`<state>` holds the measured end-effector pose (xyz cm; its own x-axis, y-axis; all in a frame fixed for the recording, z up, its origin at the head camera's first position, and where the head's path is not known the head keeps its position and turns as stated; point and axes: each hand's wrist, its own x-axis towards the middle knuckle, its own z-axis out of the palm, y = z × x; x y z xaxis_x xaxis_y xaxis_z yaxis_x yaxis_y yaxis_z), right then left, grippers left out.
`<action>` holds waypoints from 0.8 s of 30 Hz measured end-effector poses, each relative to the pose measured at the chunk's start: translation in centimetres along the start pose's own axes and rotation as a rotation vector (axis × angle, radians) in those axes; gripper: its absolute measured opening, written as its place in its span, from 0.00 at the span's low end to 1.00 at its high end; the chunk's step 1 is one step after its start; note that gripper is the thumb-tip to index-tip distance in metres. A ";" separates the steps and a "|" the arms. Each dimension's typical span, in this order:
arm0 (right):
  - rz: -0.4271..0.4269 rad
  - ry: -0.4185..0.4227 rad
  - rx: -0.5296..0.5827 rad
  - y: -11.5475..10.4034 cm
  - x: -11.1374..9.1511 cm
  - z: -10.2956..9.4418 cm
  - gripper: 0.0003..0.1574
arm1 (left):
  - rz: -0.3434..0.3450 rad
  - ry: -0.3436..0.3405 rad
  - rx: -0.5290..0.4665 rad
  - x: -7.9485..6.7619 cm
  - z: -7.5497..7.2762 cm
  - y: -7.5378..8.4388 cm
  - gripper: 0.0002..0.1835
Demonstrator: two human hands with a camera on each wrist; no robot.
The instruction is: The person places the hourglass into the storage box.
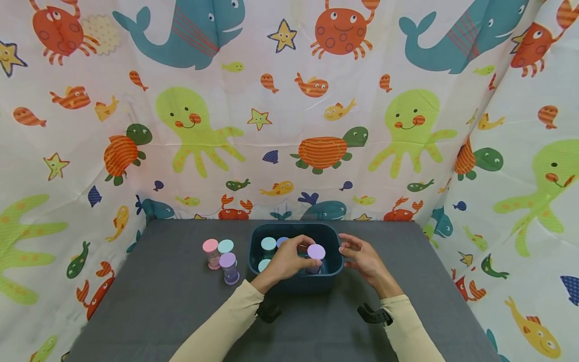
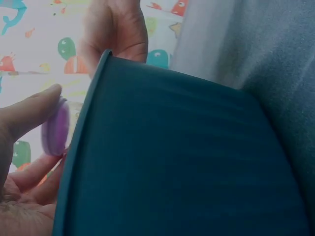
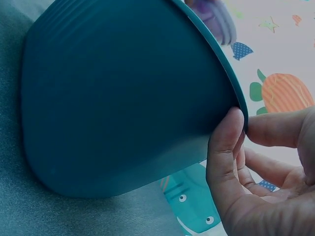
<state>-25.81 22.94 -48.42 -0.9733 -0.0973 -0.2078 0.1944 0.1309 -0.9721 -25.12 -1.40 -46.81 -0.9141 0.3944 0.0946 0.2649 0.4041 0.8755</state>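
A small clear jar with a purple lid (image 1: 316, 251) is pinched by my left hand (image 1: 287, 260) at the right part of a dark teal bin (image 1: 296, 285). In the left wrist view the thumb lies on one side of the purple lid (image 2: 56, 128) and fingers on the other, beside the bin's rim. My right hand (image 1: 367, 260) grips the bin's right rim; in the right wrist view thumb and a finger (image 3: 273, 129) pinch the rim from both sides. Inside the bin stand jars with mint lids (image 1: 268, 244) and a blue lid (image 1: 281, 242), partly hidden by my left hand.
Left of the bin, on the dark grey table (image 1: 181, 301), stand a pink-lidded jar (image 1: 212, 254), a mint-lidded jar (image 1: 225, 246) and a purple-lidded jar (image 1: 229, 269), close together. A sea-animal patterned cloth (image 1: 289, 115) hangs behind the table and along both sides.
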 end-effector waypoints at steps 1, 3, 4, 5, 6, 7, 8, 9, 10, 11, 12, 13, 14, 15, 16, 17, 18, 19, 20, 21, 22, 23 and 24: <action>-0.001 -0.002 -0.005 0.0 0.0 0.0 0.28 | -0.007 -0.009 0.011 0.1 0.1 0.0 0.24; 0.005 0.002 -0.004 0.0 -0.1 0.1 0.28 | -0.019 -0.027 0.037 0.4 0.3 0.1 0.24; 0.003 0.000 -0.007 0.0 -0.1 0.1 0.28 | -0.025 -0.036 0.048 0.5 0.4 0.1 0.23; 0.000 -0.003 -0.011 0.0 -0.1 0.0 0.28 | -0.029 -0.047 0.058 0.7 0.5 0.1 0.23; -0.001 -0.004 -0.013 0.0 -0.1 0.0 0.28 | -0.031 -0.056 0.069 0.8 0.6 0.1 0.23; -0.002 -0.006 -0.014 0.0 -0.1 0.0 0.28 | -0.033 -0.067 0.078 1.0 0.7 0.1 0.23; -0.002 -0.007 -0.013 0.0 -0.1 0.0 0.28 | -0.035 -0.079 0.087 1.1 0.8 0.0 0.23; -0.002 -0.009 -0.012 0.1 -0.1 0.0 0.28 | -0.034 -0.092 0.096 1.2 0.8 0.0 0.23; -0.001 -0.010 -0.010 0.1 -0.1 0.0 0.28 | -0.031 -0.105 0.111 1.3 0.9 0.0 0.23; 0.000 -0.011 -0.009 0.1 -0.1 -0.1 0.29 | -0.024 -0.118 0.124 1.4 0.9 0.0 0.23; 0.001 -0.014 -0.009 0.1 0.0 -0.1 0.29 | -0.017 -0.131 0.137 1.5 1.0 0.0 0.23; 0.000 -0.016 -0.009 0.1 0.0 -0.1 0.29 | -0.014 -0.144 0.149 1.6 1.0 0.0 0.23; -0.002 -0.018 -0.010 0.2 0.0 -0.1 0.29 | -0.011 -0.157 0.160 1.7 1.0 0.0 0.22; -0.003 -0.019 -0.010 0.2 0.0 -0.1 0.29 | -0.007 -0.169 0.171 1.7 1.1 -0.1 0.22; -0.006 -0.020 -0.010 0.2 0.0 -0.2 0.29 | -0.003 -0.178 0.177 1.8 1.1 -0.1 0.22; -0.008 -0.022 -0.011 0.2 0.0 -0.2 0.29 | 0.000 -0.186 0.179 1.8 1.1 -0.1 0.22; -0.011 -0.022 -0.012 0.2 0.0 -0.2 0.29 | -0.002 -0.192 0.185 1.9 1.1 -0.1 0.21; -0.013 -0.023 -0.013 0.1 0.0 -0.2 0.29 | -0.002 -0.198 0.189 1.9 1.2 -0.1 0.21; -0.013 -0.024 -0.011 0.1 0.0 -0.2 0.29 | 0.000 -0.206 0.196 2.0 1.2 -0.1 0.21; -0.013 -0.024 -0.009 0.1 -0.1 -0.2 0.29 | 0.003 -0.213 0.205 2.1 1.2 -0.2 0.20; -0.011 -0.026 -0.007 0.1 -0.1 -0.1 0.29 | 0.004 -0.220 0.212 2.1 1.3 -0.2 0.20; -0.011 -0.029 -0.004 0.1 -0.1 -0.1 0.29 | 0.004 -0.228 0.224 2.2 1.3 -0.2 0.20; -0.010 -0.031 -0.001 0.1 -0.1 -0.1 0.29 | 0.002 -0.237 0.232 2.3 1.4 -0.1 0.19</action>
<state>-25.71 23.08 -48.45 -0.9711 -0.1288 -0.2011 0.1844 0.1307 -0.9741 -26.81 0.56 -47.37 -0.8238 0.5654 -0.0401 0.3548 0.5695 0.7415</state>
